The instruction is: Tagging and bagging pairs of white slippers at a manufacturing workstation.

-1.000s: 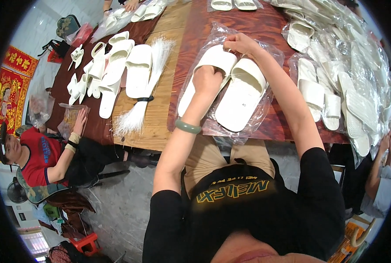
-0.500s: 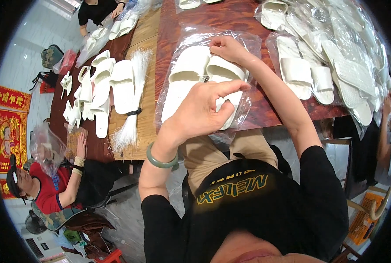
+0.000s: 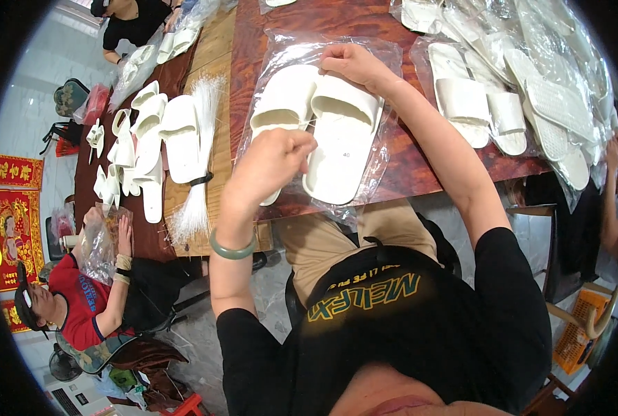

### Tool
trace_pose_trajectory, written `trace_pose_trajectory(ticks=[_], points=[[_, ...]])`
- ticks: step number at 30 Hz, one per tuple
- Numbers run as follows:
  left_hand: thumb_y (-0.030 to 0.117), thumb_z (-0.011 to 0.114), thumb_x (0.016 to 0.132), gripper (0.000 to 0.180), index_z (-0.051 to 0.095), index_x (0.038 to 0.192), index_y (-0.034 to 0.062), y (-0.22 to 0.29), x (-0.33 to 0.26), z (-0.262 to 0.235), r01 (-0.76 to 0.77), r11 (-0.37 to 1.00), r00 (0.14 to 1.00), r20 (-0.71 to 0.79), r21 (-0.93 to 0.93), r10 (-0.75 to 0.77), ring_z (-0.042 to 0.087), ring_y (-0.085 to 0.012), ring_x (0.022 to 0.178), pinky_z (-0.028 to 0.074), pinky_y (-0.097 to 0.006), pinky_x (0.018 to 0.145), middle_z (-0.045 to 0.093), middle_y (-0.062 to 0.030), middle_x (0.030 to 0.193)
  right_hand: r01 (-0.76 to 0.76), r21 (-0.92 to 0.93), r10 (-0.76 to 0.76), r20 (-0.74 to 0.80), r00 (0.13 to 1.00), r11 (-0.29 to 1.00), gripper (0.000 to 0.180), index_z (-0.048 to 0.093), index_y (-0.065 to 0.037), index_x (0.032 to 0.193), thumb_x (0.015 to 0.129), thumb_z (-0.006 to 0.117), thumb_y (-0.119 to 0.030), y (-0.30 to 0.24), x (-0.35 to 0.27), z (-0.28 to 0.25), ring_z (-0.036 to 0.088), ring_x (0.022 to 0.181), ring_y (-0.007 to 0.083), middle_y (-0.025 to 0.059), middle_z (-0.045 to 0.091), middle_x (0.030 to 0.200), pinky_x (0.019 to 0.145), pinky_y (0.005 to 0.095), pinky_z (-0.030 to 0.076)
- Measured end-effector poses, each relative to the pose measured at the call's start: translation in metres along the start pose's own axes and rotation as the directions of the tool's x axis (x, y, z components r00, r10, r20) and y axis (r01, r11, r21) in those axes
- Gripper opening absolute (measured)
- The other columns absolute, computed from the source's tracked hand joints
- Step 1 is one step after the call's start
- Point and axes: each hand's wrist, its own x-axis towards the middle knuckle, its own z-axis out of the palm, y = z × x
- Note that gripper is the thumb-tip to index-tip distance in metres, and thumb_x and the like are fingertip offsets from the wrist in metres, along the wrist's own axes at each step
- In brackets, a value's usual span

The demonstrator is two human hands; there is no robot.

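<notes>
slippers [image 3: 335, 163] lie paired on clear bag [image 3: 288, 47] atop table [image 3: 336, 25]. left hand [image 3: 271, 163] over left slipper [image 3: 281, 97], right hand [image 3: 356, 68] at toes; fingers curled, closure and hold indeterminate. risk: uneven pull may skew pair.

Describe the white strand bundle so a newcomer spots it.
Find the glossy red-brown tabletop; a pale wood strip runs along its left side. On that strip, just right of a white slipper, lies the bundle. Unlike the slippers, it is thin strands cinched by a black band, fanning at both ends.

Workshop: white slippers [image 3: 340, 166] along worktables [image 3: 350, 24]
</notes>
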Motion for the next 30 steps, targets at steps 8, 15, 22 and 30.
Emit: trace_pose_trajectory(ticks=[8,15,22,30], points=[[0.017,0.048,0.084,0.028,0.062,0.072,-0.0034,-0.005,0.012,0.031,-0.027,0.992,0.983,-0.174,0.124,0.049,0.055,-0.0191,0.049,0.044,-0.031,0.054,0.058,-0.0097,0.051,-0.043,-0.006,0.043,0.001,0.999,0.999,0.013,0.064,-0.004,0.083,0.082,0.057,-0.015,-0.001,0.000,-0.003,0.054,0.068,0.0054,-0.0001,0.063,0.078,0.061,0.0190,0.042],[0.016,0.051,0.083,0.025,0.063,0.076,-0.0047,-0.006,0.019,0.038,0.040,0.998,0.973,-0.227,-0.056,-0.052,0.051,-0.0098,0.045,0.039,-0.026,0.043,0.058,-0.0082,0.052,-0.042,0.004,0.042,-0.009,0.999,0.999,0.014,0.063,-0.004,0.086,0.082,0.057,-0.015,-0.004,-0.005,-0.004,0.054,0.068,0.0051,0.0000,0.063,0.079,0.060,0.0189,0.042],[0.013,0.047,0.087,0.023,0.059,0.075,-0.0032,-0.012,0.063,0.070,-0.060,0.911,0.940,-0.330,-0.409,-0.086,0.051,-0.0093,0.045,0.039,-0.022,0.042,0.061,-0.0083,0.060,0.162,-0.557,-0.302,-0.170,0.938,0.815,0.019,0.059,-0.001,0.093,0.086,0.053,-0.018,0.008,0.003,-0.014,0.055,0.066,0.0101,0.0048,0.062,0.076,0.062,0.0234,0.043],[0.010,0.043,0.089,0.024,0.061,0.080,-0.0042,-0.005,0.083,0.080,-0.101,0.883,0.911,-0.398,-0.458,-0.102,0.054,-0.0097,0.044,0.044,-0.023,0.043,0.064,-0.0088,0.065,0.145,-0.590,-0.209,-0.041,0.977,0.795,0.021,0.057,-0.002,0.097,0.089,0.052,-0.020,0.016,0.001,-0.037,0.056,0.067,0.0146,0.0067,0.062,0.074,0.062,0.0286,0.044]])
